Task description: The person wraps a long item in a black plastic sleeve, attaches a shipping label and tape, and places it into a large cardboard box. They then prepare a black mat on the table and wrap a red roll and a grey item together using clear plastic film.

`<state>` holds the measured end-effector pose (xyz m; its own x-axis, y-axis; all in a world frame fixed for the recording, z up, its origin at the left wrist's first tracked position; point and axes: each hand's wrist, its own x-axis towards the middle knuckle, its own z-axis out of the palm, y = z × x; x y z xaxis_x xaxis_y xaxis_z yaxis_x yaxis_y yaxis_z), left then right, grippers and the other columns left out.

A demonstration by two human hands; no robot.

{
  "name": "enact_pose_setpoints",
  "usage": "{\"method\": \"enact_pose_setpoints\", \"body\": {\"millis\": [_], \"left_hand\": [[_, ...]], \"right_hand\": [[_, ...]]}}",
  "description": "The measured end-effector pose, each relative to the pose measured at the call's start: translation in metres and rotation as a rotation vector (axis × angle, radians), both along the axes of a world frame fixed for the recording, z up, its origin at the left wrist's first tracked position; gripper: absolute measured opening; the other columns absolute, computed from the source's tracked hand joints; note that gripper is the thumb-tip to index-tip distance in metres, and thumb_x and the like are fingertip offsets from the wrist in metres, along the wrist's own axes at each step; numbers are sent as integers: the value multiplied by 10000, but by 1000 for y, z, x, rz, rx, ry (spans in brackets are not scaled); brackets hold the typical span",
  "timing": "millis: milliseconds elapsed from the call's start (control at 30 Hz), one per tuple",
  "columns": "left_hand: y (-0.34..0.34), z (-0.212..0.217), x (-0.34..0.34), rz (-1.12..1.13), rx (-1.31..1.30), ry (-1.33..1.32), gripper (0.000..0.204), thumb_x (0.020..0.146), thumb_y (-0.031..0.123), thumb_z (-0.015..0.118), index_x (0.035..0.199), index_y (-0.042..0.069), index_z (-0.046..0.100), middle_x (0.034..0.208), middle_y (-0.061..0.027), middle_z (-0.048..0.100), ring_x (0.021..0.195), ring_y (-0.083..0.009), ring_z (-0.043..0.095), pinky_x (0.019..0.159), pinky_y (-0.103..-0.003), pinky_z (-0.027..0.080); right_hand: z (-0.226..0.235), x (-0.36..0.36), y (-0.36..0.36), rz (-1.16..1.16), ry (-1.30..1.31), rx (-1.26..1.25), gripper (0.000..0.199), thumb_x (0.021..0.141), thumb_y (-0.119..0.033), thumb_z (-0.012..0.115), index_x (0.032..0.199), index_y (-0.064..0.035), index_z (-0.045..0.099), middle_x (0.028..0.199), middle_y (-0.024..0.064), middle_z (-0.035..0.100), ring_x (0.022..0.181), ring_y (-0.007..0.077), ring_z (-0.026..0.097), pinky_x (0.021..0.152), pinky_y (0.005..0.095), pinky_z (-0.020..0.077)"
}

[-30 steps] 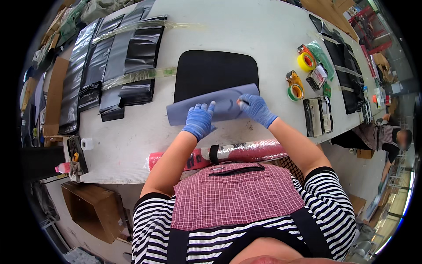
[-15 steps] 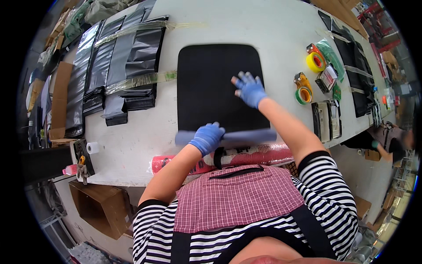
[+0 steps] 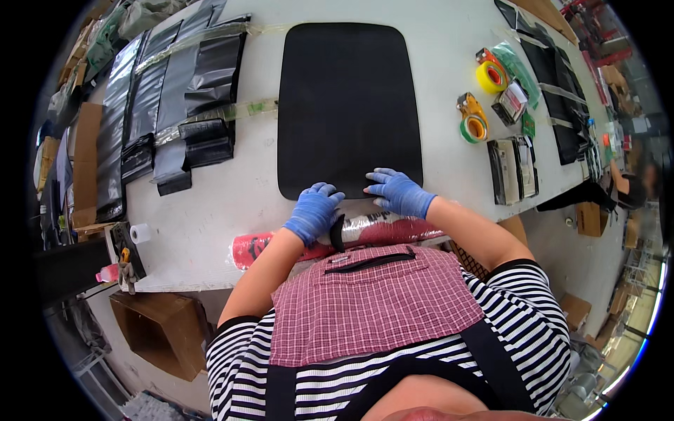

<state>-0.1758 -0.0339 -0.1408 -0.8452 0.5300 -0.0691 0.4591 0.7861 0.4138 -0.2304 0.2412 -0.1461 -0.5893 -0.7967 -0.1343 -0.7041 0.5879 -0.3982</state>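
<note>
A black rectangular mat (image 3: pixel 349 105) with rounded corners lies flat on the white table (image 3: pixel 246 203) before me. My left hand (image 3: pixel 314 212), in a blue glove with bare fingertips, rests at the mat's near edge, left of its middle, fingers stretched out. On the same edge, toward the near right corner, my right hand (image 3: pixel 400 193) in a matching glove has its fingers apart, their tips on the black surface. Between the mat and my waist lies a pink-red roll in clear wrap (image 3: pixel 414 229), with a black band around it, partly hidden by my left arm.
Stacks of black plastic packages (image 3: pixel 210 77) lie taped at the left. On the right are tape dispensers with a yellow roll (image 3: pixel 491 77) and a green roll (image 3: pixel 474 128), small boxes (image 3: pixel 507 172) and black packages (image 3: pixel 562 105). A white roll (image 3: pixel 140 233) stands near the left corner.
The mat's near edge, curled up with its grey underside showing before, now lies flat. The mat sits farther from me. My right hand has come back from its middle to the near edge.
</note>
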Motion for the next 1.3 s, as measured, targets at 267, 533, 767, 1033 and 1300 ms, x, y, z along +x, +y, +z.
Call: {"method": "enact_pose_setpoints", "body": {"millis": [267,533,767,1033,1300], "left_hand": [[-52,56,81,-72,-285,-153,868,752,355,803,1494,166,393,1333,-164,548,1231,-357,536,1058,-482,408],[-63,57,63,84,-247,-223,852,716,325,821,1452,127,441,1149,-144,602,1063,-328,594,914,-438,464],[-61,85,-34,33,-223,170,778,717,133,762,1433,161,458,1141,-128,583,1086,-324,574,953,-440,458],[-48,30,-37,-24,-343,71,1115,630,381,888,1553,188,292,1539,-112,360,1450,-315,309,1196,-554,206],[-22,-19,-12,-39,-352,437,634,912,152,533,1523,167,365,1509,-157,427,1398,-370,415,1142,-644,258]], "right_hand": [[38,77,34,-173,-223,68,732,791,-444,766,1408,-130,527,1448,152,507,1270,355,505,1105,471,371],[59,74,50,-244,-75,221,788,671,-265,799,1391,-145,505,1189,120,605,1099,314,584,994,437,435],[83,5,49,-366,210,160,826,686,-262,811,1438,-176,481,1273,96,574,1192,296,540,1061,424,374],[17,-5,52,-343,121,203,923,703,-258,829,1506,-184,381,1450,116,462,1366,304,421,1140,459,301],[30,4,40,-406,47,201,805,726,-225,811,1452,-177,467,1365,99,526,1274,304,496,1105,443,348]]}}
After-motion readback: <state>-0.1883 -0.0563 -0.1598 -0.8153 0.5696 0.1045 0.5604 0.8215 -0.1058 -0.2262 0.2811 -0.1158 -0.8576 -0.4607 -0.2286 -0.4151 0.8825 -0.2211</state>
